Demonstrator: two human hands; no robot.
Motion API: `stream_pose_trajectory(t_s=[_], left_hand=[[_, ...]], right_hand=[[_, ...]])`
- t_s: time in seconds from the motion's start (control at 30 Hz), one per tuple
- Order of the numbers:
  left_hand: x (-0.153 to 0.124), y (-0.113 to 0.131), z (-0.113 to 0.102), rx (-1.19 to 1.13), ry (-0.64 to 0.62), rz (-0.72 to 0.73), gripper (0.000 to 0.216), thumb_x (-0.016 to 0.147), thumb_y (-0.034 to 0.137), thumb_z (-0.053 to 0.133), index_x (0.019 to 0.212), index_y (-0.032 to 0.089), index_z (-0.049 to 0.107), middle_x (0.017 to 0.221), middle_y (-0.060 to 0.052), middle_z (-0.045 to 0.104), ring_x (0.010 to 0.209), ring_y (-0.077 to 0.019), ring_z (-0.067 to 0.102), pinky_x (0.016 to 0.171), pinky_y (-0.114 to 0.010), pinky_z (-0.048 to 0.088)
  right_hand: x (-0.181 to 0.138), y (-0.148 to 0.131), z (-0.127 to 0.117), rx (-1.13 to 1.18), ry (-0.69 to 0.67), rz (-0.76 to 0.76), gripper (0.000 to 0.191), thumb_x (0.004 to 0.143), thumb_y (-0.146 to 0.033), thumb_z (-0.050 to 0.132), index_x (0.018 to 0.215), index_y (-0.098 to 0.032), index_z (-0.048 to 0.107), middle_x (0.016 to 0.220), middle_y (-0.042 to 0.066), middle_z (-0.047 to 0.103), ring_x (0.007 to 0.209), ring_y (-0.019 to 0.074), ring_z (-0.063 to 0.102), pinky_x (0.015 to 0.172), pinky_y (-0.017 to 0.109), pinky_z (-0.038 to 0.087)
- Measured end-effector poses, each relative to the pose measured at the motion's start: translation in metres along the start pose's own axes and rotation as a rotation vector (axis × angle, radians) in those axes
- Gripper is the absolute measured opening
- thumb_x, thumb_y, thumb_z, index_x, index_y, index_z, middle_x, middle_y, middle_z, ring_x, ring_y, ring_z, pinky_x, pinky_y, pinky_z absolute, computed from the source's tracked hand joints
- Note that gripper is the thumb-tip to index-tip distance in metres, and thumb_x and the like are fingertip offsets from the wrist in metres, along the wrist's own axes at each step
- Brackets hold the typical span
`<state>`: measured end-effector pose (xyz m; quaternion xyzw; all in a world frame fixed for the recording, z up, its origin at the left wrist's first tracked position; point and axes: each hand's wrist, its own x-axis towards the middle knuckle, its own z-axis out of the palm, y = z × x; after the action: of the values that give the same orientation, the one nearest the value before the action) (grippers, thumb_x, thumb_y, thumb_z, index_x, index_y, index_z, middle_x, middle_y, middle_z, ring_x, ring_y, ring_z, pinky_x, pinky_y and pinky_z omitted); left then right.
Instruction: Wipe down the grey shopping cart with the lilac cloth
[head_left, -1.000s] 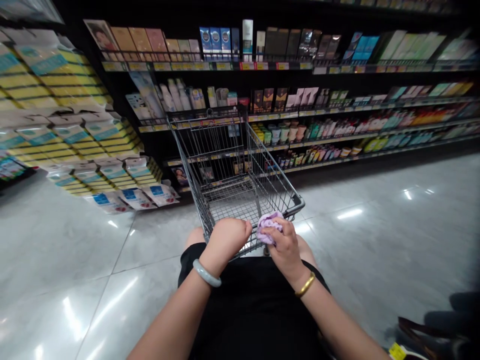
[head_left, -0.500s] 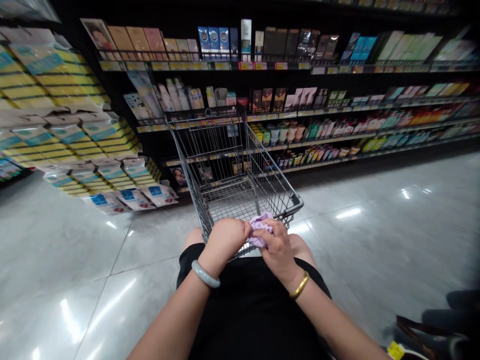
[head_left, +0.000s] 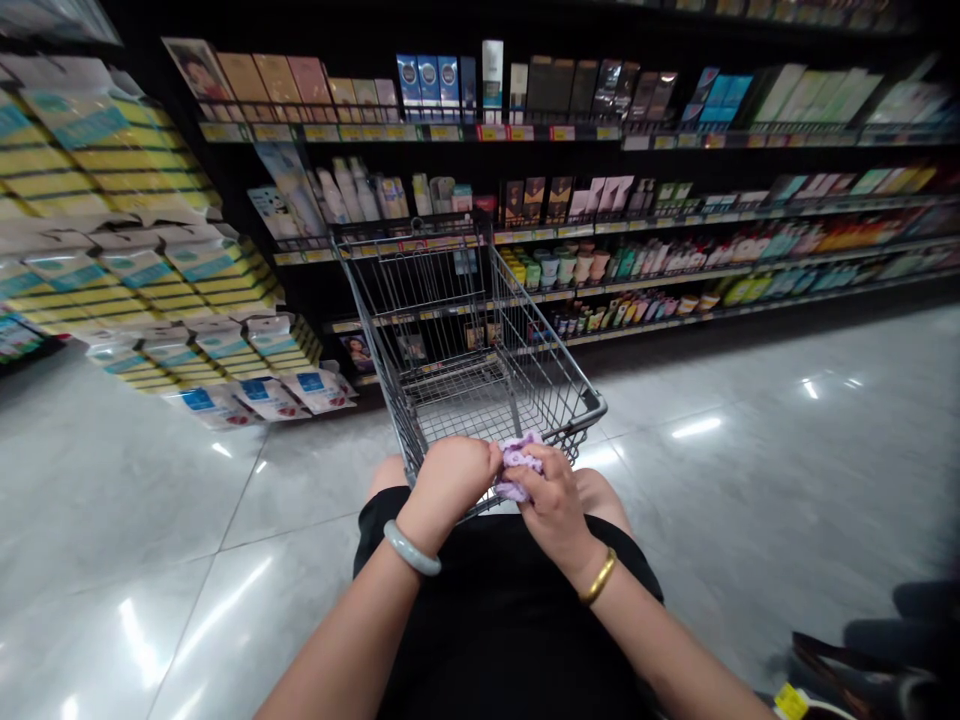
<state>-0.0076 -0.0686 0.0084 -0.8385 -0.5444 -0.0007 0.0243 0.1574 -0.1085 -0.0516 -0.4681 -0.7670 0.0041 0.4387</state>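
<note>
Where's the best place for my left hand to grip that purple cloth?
Probably the upper folds of the purple cloth, coming from the upper left: they bulge out uncovered, while the right hand is curled over its right side.

- Ahead of me: black shelving (head_left: 450, 157), several tiers, running off to my right.
- Shelf edges (head_left: 427, 132): price labels (head_left: 493, 132), yellow and white, some red.
- Up top: boxes (head_left: 429, 85); lower down: bright tubes (head_left: 619, 312) and tubs (head_left: 549, 270).
- My left: yellow packs (head_left: 112, 130) in tiers, white bags (head_left: 216, 403) under them.
- Floor (head_left: 750, 490) I see: glossy grey, thin joint lines (head_left: 222, 550), bright light streaks (head_left: 697, 428) reflected.
</note>
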Motion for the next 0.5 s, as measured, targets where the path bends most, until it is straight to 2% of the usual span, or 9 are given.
stream_pose_trajectory(t_s=[0.23,0.5], left_hand=[[-0.001,0.001,-0.005,0.013,-0.006,0.033,0.050,0.099,0.028,0.025,0.079,0.013,0.069,0.069,-0.013,0.068,0.067,-0.0239,0.067,0.065,-0.034,0.050],[-0.002,0.002,-0.009,0.005,-0.018,0.037,0.053,0.100,0.029,0.022,0.083,0.012,0.070,0.074,-0.014,0.070,0.070,-0.0247,0.068,0.067,-0.035,0.050]], right_hand=[[0.017,0.006,-0.008,-0.002,0.074,0.027,0.025,0.081,-0.010,0.064,0.098,-0.027,0.070,0.118,0.006,0.052,0.111,0.0250,0.049,0.098,0.045,0.044],[-0.006,0.002,0.003,0.001,-0.004,-0.003,0.027,0.081,-0.007,0.061,0.096,-0.027,0.071,0.115,0.006,0.054,0.108,0.0240,0.050,0.097,0.045,0.045]])
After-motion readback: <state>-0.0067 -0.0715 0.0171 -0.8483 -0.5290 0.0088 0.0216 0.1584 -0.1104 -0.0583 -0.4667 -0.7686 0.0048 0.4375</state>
